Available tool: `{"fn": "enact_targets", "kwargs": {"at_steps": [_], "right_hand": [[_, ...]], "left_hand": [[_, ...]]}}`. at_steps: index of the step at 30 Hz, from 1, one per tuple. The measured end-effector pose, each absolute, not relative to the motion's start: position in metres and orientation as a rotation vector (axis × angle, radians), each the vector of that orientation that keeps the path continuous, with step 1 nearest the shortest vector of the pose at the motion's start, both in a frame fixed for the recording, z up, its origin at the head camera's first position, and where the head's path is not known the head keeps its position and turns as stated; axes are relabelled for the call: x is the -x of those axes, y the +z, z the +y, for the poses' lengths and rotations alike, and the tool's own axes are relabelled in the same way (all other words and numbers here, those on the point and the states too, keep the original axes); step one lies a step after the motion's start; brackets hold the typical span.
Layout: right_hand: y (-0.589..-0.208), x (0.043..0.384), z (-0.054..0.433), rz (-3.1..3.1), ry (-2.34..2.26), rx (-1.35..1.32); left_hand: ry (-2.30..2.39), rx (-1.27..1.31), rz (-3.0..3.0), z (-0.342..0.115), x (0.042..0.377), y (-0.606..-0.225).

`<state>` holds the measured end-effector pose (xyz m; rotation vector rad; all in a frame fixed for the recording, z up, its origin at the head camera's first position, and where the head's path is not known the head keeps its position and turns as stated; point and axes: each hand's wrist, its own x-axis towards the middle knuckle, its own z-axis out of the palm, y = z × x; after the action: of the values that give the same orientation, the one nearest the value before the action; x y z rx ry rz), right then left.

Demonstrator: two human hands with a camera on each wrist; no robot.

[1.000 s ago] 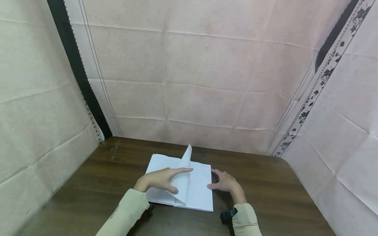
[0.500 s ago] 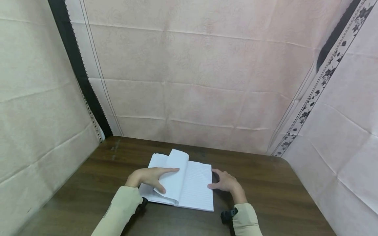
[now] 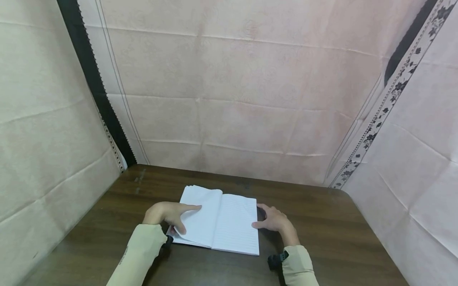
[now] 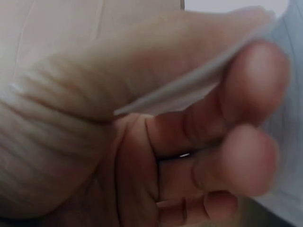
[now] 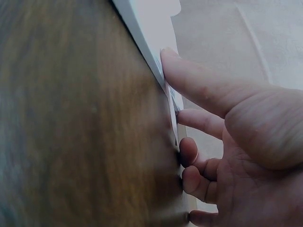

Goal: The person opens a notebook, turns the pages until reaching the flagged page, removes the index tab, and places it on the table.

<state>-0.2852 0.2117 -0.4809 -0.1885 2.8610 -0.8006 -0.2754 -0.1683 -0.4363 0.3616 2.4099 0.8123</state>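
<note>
An open notebook (image 3: pixel 236 226) lies on the table, its lined right page facing up. At its left side my left hand (image 3: pixel 168 213) pinches a page (image 4: pixel 165 94) between the thumb on top and the fingers beneath. The turned page (image 3: pixel 202 218) now lies almost flat over the left half, its lower left corner a little raised. My right hand (image 3: pixel 272 219) is at the notebook's right edge. In the right wrist view its thumb (image 5: pixel 189 78) rests on the page edge, with the index fingertip at the edge and the other fingers curled against the table.
The brown wooden table (image 3: pixel 340 238) extends around the notebook. Pale cloth hangings (image 3: pixel 229 99) close off its back and both sides. A dark wrist device (image 3: pixel 275 262) sits under the right sleeve.
My left hand has moved left with the page, which has gone from standing upright near the middle to lying over the left half. My right hand has stayed at the right edge.
</note>
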Motion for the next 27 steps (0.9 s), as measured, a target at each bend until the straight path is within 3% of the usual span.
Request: {"fn": "enact_targets", "kwargs": {"at_steps": [16, 27], "right_hand": [[-0.479, 0.285, 0.217, 2.871, -0.814, 0.159], [-0.482, 0.287, 0.214, 2.861, -0.825, 0.22]], "left_hand": [[0.596, -0.318, 2.599, -0.167, 0.282, -0.444], [0.508, -0.448, 2.671, -0.152, 0.278, -0.446]]}}
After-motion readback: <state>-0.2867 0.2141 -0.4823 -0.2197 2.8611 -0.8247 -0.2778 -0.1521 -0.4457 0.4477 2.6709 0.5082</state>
